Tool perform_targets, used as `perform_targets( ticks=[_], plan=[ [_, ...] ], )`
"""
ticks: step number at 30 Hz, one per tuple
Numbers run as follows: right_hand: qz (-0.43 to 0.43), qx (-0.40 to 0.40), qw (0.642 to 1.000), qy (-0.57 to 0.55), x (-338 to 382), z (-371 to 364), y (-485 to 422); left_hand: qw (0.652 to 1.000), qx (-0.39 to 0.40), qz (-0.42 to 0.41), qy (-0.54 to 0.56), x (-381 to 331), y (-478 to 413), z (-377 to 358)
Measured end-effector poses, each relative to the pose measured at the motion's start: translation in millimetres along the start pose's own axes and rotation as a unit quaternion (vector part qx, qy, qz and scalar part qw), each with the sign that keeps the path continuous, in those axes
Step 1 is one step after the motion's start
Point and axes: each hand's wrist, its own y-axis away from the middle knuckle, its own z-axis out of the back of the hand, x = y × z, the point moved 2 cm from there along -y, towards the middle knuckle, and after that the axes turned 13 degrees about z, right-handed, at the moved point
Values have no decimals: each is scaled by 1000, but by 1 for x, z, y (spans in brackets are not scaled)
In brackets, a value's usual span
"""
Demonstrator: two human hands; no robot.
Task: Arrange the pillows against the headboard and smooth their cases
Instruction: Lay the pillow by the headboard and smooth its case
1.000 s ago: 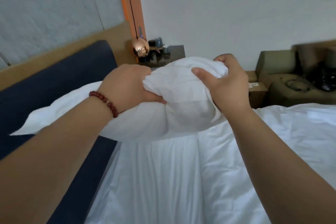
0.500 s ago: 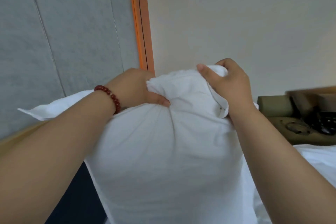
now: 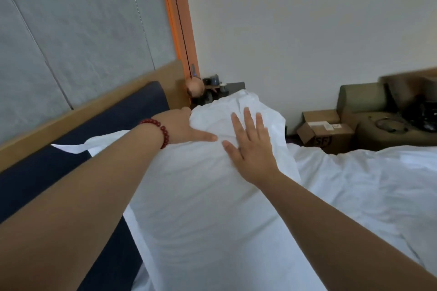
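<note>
As the pillow (image 3: 201, 208) stretches away along the headboard (image 3: 118, 125), my right hand (image 3: 250, 149) presses open-palmed — left hand (image 3: 186, 127) unclear, fingers hidden.

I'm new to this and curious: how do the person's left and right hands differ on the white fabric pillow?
The left hand wears a red bead bracelet at the wrist; the right hand has a bare wrist. The right hand lies flat on the white fabric pillow with fingers spread; the left hand sits at the pillow's edge, thumb across the front, fingers hidden behind. Both touch the pillow near its upper end.
</note>
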Motion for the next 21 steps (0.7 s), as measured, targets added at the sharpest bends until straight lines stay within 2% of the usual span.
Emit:
perform_targets(
  ticks=[3, 8, 11, 14, 19, 21],
  plan=[
    [-27, 28, 999, -31, -13, -56, 11, 999, -44, 24, -21, 9, -31, -35],
    [-81, 120, 986, -87, -34, -156, 68, 992, -96, 46, -60, 23, -68, -111],
    [-133, 248, 956, -76, -51, -212, 130, 994, -88, 52, -42, 36, -78, -178],
    [-125, 334, 934, -26, -59, -251, 182, 996, -54, 70, -23, 52, -81, -242],
    [-123, 369, 921, 5, -65, -266, 177, 994, -65, 56, -64, 51, -78, -302],
    [-131, 356, 925, 9, -66, -259, 183, 994, -72, 46, -67, 47, -77, -312]
  ],
)
